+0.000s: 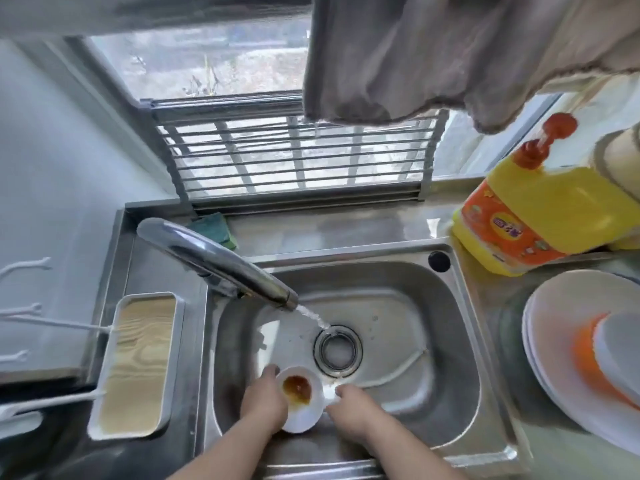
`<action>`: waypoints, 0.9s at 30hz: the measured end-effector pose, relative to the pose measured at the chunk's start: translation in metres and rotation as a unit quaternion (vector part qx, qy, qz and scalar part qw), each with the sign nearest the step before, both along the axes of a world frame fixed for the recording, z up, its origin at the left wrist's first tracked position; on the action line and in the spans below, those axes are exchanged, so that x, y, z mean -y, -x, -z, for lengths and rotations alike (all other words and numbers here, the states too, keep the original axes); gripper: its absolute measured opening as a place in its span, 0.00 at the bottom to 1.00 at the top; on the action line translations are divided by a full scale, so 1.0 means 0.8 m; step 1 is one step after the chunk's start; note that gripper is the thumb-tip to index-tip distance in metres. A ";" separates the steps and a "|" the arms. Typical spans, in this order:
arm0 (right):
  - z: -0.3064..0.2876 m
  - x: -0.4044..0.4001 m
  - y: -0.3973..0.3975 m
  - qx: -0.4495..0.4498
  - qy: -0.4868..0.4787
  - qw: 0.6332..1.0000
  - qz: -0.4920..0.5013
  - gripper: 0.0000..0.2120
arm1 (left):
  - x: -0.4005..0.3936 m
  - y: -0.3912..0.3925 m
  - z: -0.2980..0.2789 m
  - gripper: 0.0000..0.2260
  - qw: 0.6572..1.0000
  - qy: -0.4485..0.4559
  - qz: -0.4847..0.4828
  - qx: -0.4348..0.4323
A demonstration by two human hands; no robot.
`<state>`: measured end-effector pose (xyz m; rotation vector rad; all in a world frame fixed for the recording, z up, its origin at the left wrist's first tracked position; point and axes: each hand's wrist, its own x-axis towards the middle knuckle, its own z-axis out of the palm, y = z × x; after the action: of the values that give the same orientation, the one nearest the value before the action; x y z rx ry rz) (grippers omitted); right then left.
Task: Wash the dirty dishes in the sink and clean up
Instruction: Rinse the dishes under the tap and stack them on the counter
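Left grip and right grip grasping saucer rims | sink basin open beyond drain

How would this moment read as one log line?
left hand and right hand: hold soiled small white dish | faucet: running | sink

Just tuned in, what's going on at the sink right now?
A person holds a small white bowl low in the sink, left hand and right hand on its opposite rims. Brown sauce residue still sits inside it. The faucet is running, its stream falling into the drain, not onto the bowl. White plates are stacked on the counter to the right.
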<state>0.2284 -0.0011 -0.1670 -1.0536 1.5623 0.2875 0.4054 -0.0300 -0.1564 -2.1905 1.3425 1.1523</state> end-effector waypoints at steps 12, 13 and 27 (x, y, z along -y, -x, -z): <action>-0.130 0.024 0.032 0.244 -0.019 0.878 0.412 0.17 | 0.028 0.024 -0.116 0.13 0.806 -0.074 -0.428 -0.402; -0.138 0.028 0.031 0.255 -0.011 0.865 0.431 0.16 | 0.031 0.025 -0.122 0.12 0.788 -0.072 -0.449 -0.416; -0.161 0.008 0.028 0.311 -0.013 0.784 0.537 0.15 | 0.005 0.028 -0.146 0.17 0.672 -0.096 -0.546 -0.491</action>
<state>0.2057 -0.0075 -0.0385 -0.0554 1.2848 -0.7621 0.3833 -0.0339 -0.0393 -2.1388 -0.2383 2.9918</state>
